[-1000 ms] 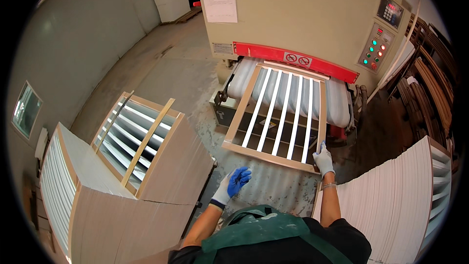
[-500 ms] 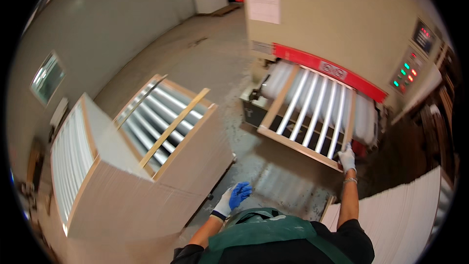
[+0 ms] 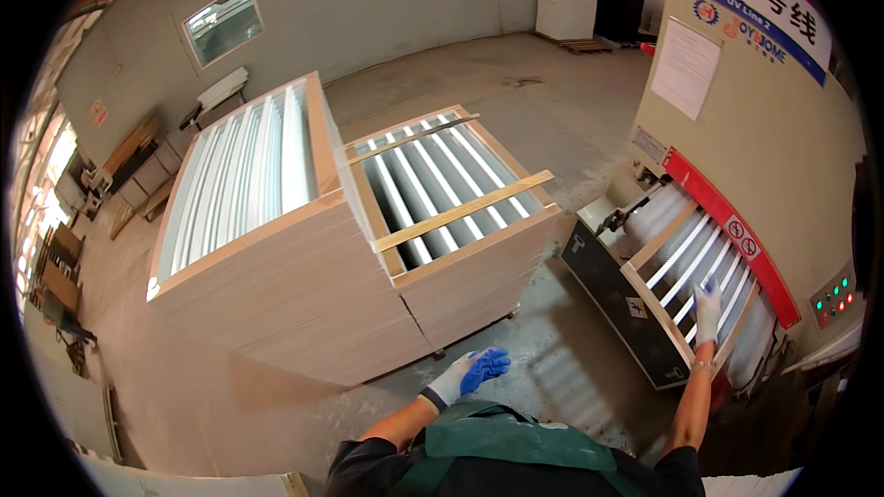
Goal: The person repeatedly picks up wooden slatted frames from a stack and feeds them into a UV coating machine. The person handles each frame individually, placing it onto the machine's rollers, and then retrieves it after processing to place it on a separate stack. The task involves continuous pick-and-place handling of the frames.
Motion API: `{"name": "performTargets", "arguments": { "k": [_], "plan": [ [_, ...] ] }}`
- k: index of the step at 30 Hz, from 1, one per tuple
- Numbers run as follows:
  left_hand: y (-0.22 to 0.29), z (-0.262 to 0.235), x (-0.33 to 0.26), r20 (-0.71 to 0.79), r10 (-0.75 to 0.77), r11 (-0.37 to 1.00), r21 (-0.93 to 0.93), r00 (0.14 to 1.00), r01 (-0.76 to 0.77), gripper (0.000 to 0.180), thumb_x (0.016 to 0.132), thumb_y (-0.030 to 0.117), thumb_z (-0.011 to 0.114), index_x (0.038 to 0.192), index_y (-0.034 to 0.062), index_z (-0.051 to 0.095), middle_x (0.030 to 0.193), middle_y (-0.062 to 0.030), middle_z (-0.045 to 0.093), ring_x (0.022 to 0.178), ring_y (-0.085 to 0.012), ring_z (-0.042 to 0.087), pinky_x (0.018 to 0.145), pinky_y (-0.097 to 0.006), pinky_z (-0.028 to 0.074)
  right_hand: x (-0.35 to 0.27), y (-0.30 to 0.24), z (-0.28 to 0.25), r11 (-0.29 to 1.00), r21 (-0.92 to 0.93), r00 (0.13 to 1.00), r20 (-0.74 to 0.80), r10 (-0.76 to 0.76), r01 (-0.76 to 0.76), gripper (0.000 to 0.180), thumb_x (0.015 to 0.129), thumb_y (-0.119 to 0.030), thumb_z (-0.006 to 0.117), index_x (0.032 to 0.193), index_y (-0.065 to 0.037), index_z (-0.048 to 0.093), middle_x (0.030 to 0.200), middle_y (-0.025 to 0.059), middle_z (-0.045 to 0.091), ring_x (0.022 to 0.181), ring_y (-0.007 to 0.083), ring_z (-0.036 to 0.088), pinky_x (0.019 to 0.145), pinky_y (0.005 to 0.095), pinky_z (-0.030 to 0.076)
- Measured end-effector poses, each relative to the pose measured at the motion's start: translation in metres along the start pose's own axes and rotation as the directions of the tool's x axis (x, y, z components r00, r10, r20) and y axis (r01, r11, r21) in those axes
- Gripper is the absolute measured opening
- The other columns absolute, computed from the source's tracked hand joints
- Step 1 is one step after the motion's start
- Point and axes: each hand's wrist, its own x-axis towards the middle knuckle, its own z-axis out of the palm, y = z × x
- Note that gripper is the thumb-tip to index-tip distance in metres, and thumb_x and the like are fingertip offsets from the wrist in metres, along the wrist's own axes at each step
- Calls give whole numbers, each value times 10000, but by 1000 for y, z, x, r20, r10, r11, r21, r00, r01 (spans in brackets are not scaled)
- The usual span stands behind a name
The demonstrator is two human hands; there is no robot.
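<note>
A wooden frame with white slats lies on the rollers of a machine at the right, its far end under a red bar. My right hand, in a white glove, is over the slats near the frame's right side. Its fingers look apart, though somewhat blurred, and they grip nothing that I can see. My left hand, in a white glove with a blue palm, is held out in front of my body. Its fingers are stretched and empty. The nearest thing to it is the lower stack of slatted frames.
Two wooden strips lie across the lower stack. Beside it on the left stands a taller stack of frames. The machine's pale housing carries a red bar and a lit button panel. A pale stack stands far back.
My view has swung left. My right hand has let go of the frame's near right corner and moved over the slats. The frame appears farther in on the rollers. My left hand stays empty.
</note>
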Motion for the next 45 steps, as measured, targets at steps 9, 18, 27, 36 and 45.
{"name": "performTargets", "arguments": {
  "k": [9, 18, 27, 36, 45],
  "plan": [
    [45, -15, -64, -103, 218, 972, -64, 971, -225, 461, 1065, 293, 470, 1380, -42, 497, 1277, -156, 619, 1175, -258, 604, 1045, -387, 470, -159, -472, 166, 690, 686, 122, 724, -679, -232, 659, 905, -397, 718, 1349, 44, 510, 1026, 34, 610, 843, 77, 576, 687, 226, 492],
    [97, 15, -149, -224, 488, 870, 48, 844, -490, 439, 1058, 256, 498, 1370, -52, 506, 1235, -144, 629, 1131, -241, 612, 1042, -374, 467, -255, -623, 246, 780, 622, 85, 775, -626, 72, 273, 792, -178, 749, 679, 14, 590, 598, 87, 594, 487, 138, 574, 368, 245, 385],
    [174, 75, -253, -99, 867, 493, 314, 488, -811, 643, 950, 312, 535, 1406, -128, 426, 1261, -231, 609, 1113, -306, 608, 997, -407, 461, -174, -520, 185, 704, 693, 235, 718, -655, -157, 208, 807, -87, 741, 920, 61, 648, 724, 83, 651, 542, 109, 607, 466, 222, 458],
    [164, 131, -242, -81, 837, 495, 536, 542, -684, 928, 893, 605, 621, 1422, -123, 396, 1173, -191, 631, 1017, -244, 640, 871, -368, 520, -147, -315, 15, 718, 662, 679, 630, -377, -215, 444, 738, 12, 747, 1163, 75, 635, 887, 79, 683, 718, 116, 646, 641, 244, 539],
    [146, 155, -129, 77, 406, 811, 430, 911, -397, 563, 1035, 398, 452, 1295, -93, 546, 1163, -163, 636, 995, -236, 607, 850, -357, 477, -241, -139, -91, 718, 669, 976, 208, 69, -194, 538, 719, 4, 752, 1235, 43, 607, 922, 61, 678, 728, 93, 617, 646, 245, 535]
  ]
}}
